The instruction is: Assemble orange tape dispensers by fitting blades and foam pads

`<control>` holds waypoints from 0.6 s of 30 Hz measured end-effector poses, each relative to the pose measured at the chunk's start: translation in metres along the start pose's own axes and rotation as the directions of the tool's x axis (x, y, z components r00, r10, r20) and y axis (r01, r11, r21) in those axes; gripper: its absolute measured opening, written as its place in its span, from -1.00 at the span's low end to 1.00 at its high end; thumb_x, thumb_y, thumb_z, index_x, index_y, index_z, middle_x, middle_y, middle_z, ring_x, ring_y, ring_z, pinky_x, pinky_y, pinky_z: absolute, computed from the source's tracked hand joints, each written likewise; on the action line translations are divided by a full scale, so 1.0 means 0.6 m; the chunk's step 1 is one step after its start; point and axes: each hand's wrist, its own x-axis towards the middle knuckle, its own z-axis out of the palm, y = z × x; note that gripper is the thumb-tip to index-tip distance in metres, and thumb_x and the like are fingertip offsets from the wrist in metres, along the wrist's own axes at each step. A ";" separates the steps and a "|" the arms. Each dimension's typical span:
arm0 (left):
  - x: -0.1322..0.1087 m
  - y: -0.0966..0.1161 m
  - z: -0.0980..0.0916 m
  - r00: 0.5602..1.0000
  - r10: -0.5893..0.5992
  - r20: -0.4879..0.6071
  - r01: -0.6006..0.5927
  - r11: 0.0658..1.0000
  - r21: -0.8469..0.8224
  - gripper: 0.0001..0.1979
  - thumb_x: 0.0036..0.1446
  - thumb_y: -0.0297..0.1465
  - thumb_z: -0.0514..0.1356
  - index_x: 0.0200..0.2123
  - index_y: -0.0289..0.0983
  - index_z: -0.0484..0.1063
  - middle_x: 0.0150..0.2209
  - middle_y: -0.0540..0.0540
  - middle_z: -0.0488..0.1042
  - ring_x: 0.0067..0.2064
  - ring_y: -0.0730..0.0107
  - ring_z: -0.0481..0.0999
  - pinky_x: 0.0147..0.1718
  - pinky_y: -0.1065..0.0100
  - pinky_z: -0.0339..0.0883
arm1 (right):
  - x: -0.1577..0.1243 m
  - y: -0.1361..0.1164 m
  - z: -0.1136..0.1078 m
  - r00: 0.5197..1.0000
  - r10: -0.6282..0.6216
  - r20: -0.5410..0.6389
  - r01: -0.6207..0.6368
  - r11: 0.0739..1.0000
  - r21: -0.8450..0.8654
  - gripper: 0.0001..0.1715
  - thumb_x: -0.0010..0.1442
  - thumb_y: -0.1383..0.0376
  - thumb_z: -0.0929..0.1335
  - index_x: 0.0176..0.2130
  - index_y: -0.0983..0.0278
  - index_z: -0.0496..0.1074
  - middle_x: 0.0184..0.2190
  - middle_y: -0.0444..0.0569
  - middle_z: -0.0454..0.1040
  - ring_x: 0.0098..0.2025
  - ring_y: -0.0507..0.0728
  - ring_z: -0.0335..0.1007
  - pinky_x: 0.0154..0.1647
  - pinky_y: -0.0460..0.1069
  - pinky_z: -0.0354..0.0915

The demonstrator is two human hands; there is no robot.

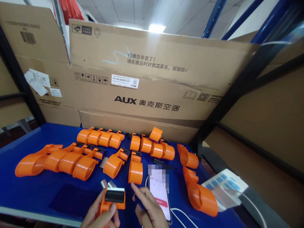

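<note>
My left hand [101, 217] is closed around an orange tape dispenser [122, 205], low in the middle of the view. The dispenser has a black sleeve [114, 196] across its front and a serrated metal blade [115, 189] along the top edge. Just to the right is my right hand [152, 209], holding nothing, its index finger stretched out and the other fingers loosely bent. It is apart from the dispenser and partly overlaps the phone [163, 194]. Bare metal strips [108, 183] lie behind the held dispenser, partly hidden by it.
Several orange dispensers [85, 167] stand in rows on the blue tabletop [64, 193]. More orange dispenser bodies [204, 198] sit at the right, beside a white box [226, 186] and white cable. A large cardboard sheet [152, 79] rises behind, between dark rack posts.
</note>
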 end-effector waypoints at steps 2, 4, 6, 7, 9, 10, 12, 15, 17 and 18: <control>-0.001 -0.002 0.005 1.000 0.001 -0.017 -0.001 1.000 -0.001 -0.09 -0.01 0.01 0.40 0.27 -0.26 0.11 -0.56 0.02 0.57 -0.66 0.32 0.53 -0.58 0.38 0.32 | -0.002 -0.001 0.001 0.999 0.053 0.003 -0.053 0.999 0.009 -0.38 0.29 0.41 0.18 0.26 0.08 0.37 -0.18 -0.01 0.44 -0.19 0.13 0.49 -0.14 -0.01 0.43; -0.002 -0.001 0.010 0.999 -0.004 -0.035 0.004 1.000 -0.001 0.00 -0.06 0.06 0.39 0.28 -0.30 0.06 -0.57 0.03 0.56 -0.66 0.32 0.52 -0.57 0.37 0.32 | -0.005 -0.002 0.001 0.997 0.070 -0.025 -0.070 0.998 0.010 -0.40 0.26 0.42 0.18 0.19 0.10 0.43 -0.21 -0.02 0.45 -0.24 0.12 0.47 -0.21 -0.04 0.41; -0.002 0.000 0.014 0.999 -0.016 -0.048 0.017 1.000 0.015 0.01 -0.09 0.10 0.39 0.25 -0.32 0.08 -0.58 0.03 0.56 -0.66 0.32 0.51 -0.56 0.36 0.32 | -0.007 -0.002 0.000 0.997 0.055 -0.059 -0.055 0.998 0.009 -0.47 0.25 0.40 0.22 0.13 0.12 0.49 -0.24 -0.02 0.48 -0.27 0.13 0.46 -0.23 -0.05 0.38; -0.002 0.001 0.015 0.999 -0.025 -0.047 0.026 0.999 0.023 0.00 -0.09 0.11 0.38 0.23 -0.32 0.10 -0.58 0.03 0.56 -0.66 0.33 0.50 -0.56 0.35 0.32 | -0.008 -0.001 -0.001 0.996 0.045 -0.071 -0.044 0.999 0.011 -0.50 0.26 0.37 0.23 0.11 0.12 0.50 -0.27 -0.02 0.49 -0.31 0.12 0.44 -0.26 -0.05 0.37; -0.001 0.001 0.015 0.999 -0.032 -0.025 0.032 0.999 0.025 -0.02 -0.09 0.11 0.38 0.22 -0.31 0.10 -0.56 0.02 0.56 -0.65 0.35 0.50 -0.55 0.36 0.31 | -0.010 0.003 0.002 0.997 0.014 -0.074 -0.012 1.000 0.026 -0.54 0.31 0.31 0.24 0.11 0.13 0.51 -0.33 -0.03 0.47 -0.39 0.11 0.40 -0.35 -0.06 0.34; -0.001 0.001 0.015 1.000 -0.027 -0.007 0.027 0.999 0.020 -0.04 -0.08 0.10 0.38 0.22 -0.30 0.10 -0.54 0.02 0.56 -0.64 0.36 0.50 -0.55 0.37 0.31 | -0.010 0.006 0.004 0.997 -0.006 -0.071 0.009 0.999 0.039 -0.54 0.33 0.28 0.23 0.12 0.11 0.51 -0.35 -0.04 0.45 -0.42 0.10 0.37 -0.38 -0.06 0.32; 0.001 -0.003 0.013 1.000 -0.009 0.025 0.009 1.000 0.002 -0.08 -0.05 0.08 0.38 0.21 -0.28 0.11 -0.51 0.02 0.57 -0.64 0.39 0.50 -0.55 0.39 0.30 | -0.012 0.010 0.012 0.996 -0.051 -0.078 0.057 0.995 0.086 -0.53 0.36 0.23 0.20 0.16 0.08 0.49 -0.30 -0.02 0.44 -0.38 0.10 0.39 -0.35 -0.04 0.35; 0.005 -0.011 0.011 0.999 0.014 0.044 -0.013 1.000 -0.022 -0.21 0.00 0.03 0.37 0.16 -0.25 0.20 -0.49 0.02 0.57 -0.65 0.45 0.48 -0.57 0.43 0.28 | -0.015 0.014 0.020 0.996 -0.021 -0.081 0.036 0.982 0.184 -0.49 0.39 0.18 0.16 0.20 0.07 0.45 -0.23 0.02 0.48 -0.35 0.10 0.44 -0.29 -0.01 0.40; 0.008 -0.015 0.010 0.998 0.026 0.052 -0.024 0.999 -0.028 -0.28 0.01 0.02 0.37 0.11 -0.25 0.28 -0.48 0.00 0.57 -0.65 0.46 0.48 -0.59 0.44 0.26 | -0.018 0.013 0.018 0.997 0.049 -0.063 -0.035 0.979 0.201 -0.49 0.37 0.17 0.17 0.19 0.12 0.46 -0.32 -0.02 0.49 -0.46 0.07 0.40 -0.38 -0.04 0.38; 0.009 -0.017 0.009 0.999 0.029 0.044 -0.028 0.999 -0.025 -0.29 0.01 0.03 0.37 0.09 -0.25 0.29 -0.46 -0.01 0.59 -0.64 0.45 0.50 -0.59 0.45 0.26 | -0.019 0.013 0.016 0.995 0.077 -0.064 -0.064 0.981 0.185 -0.50 0.35 0.18 0.19 0.17 0.14 0.48 -0.38 -0.05 0.48 -0.51 0.06 0.36 -0.43 -0.06 0.35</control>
